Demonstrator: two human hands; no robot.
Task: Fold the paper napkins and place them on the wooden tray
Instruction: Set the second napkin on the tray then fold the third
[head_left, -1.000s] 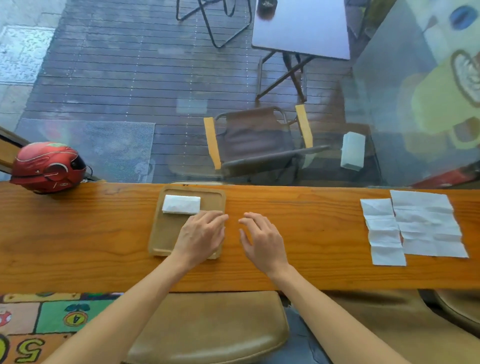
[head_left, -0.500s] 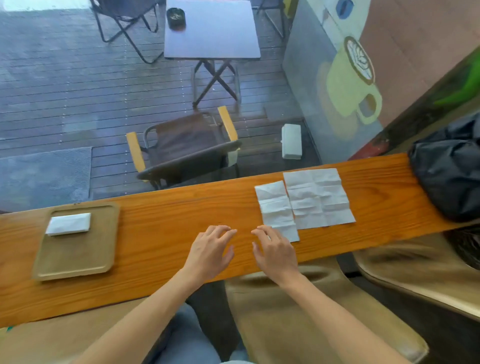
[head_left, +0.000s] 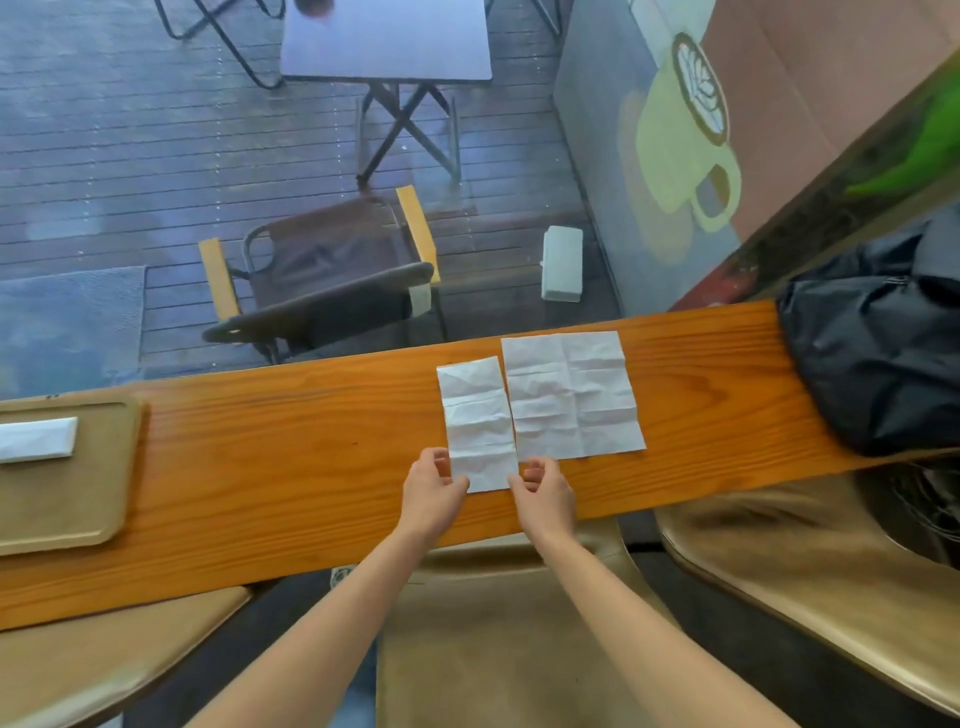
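Observation:
A narrow white napkin strip (head_left: 478, 421) lies flat on the wooden counter (head_left: 291, 457). My left hand (head_left: 432, 493) pinches its near left corner and my right hand (head_left: 545, 493) pinches its near right corner. A wider unfolded napkin (head_left: 571, 395) lies flat right beside it on the right. Far left, the wooden tray (head_left: 78, 499) holds one folded napkin (head_left: 36, 439), partly cut off by the frame edge.
A black bag (head_left: 872, 353) sits on the counter's right end. Tan stools (head_left: 493, 649) stand below the near edge. Beyond the far edge is glass, with a folding chair (head_left: 322, 280) and a table outside.
Both hands moved from the tray rightward along the counter and took hold of the near corners of the narrow napkin. The view swung right with them.

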